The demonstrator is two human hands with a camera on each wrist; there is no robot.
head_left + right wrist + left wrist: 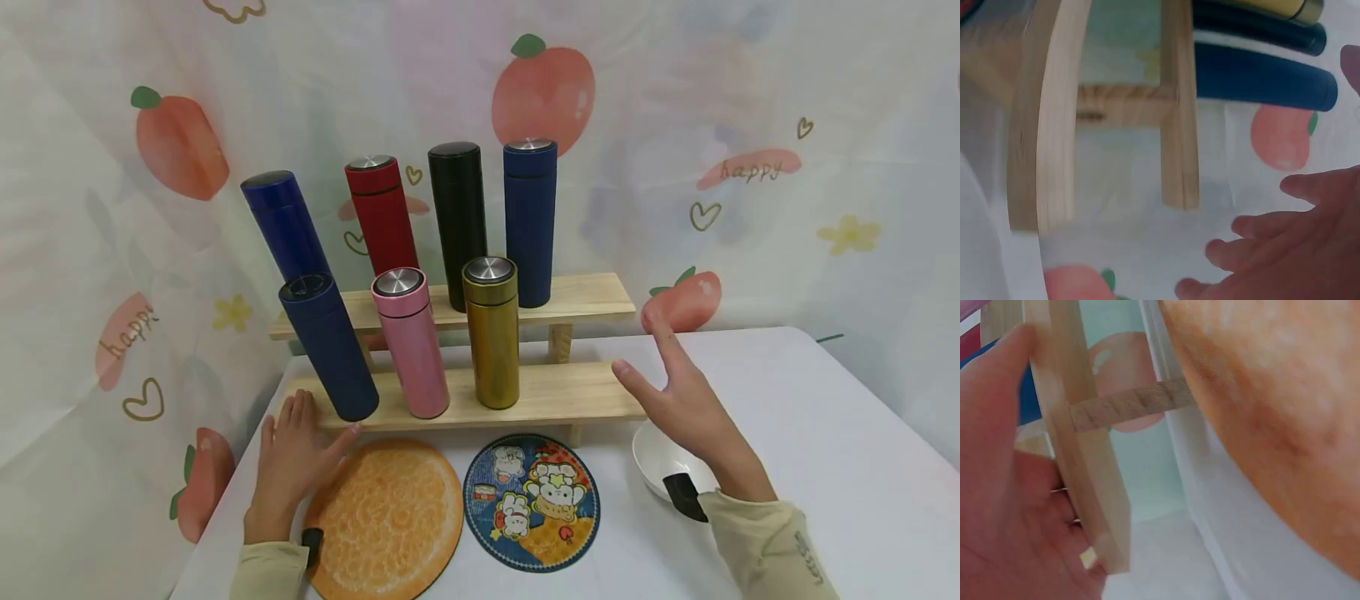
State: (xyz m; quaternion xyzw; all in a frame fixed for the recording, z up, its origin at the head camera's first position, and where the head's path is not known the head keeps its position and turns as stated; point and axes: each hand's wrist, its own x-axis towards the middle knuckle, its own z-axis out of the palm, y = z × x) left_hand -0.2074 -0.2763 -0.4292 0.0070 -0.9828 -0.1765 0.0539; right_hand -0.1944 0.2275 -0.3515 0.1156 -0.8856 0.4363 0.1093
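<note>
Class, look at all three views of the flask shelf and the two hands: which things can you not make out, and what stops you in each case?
1. White bowl, head view: the right hand and its sleeve cover most of it, so any contents are hidden.
2. Orange mat, left wrist view: blurred and cut off by the frame edge.
3. Flasks, right wrist view: the wooden shelf and the top edge hide all but parts.

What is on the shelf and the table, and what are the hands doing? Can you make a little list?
Top shelf: blue, red, black, navy bottles
Bottom shelf: navy bottle, pink bottle, gold bottle
Table: orange mat, cartoon mat, white bowl
Left hand: flat, touching bottom shelf's left end
Right hand: open, raised, holding nothing
</note>
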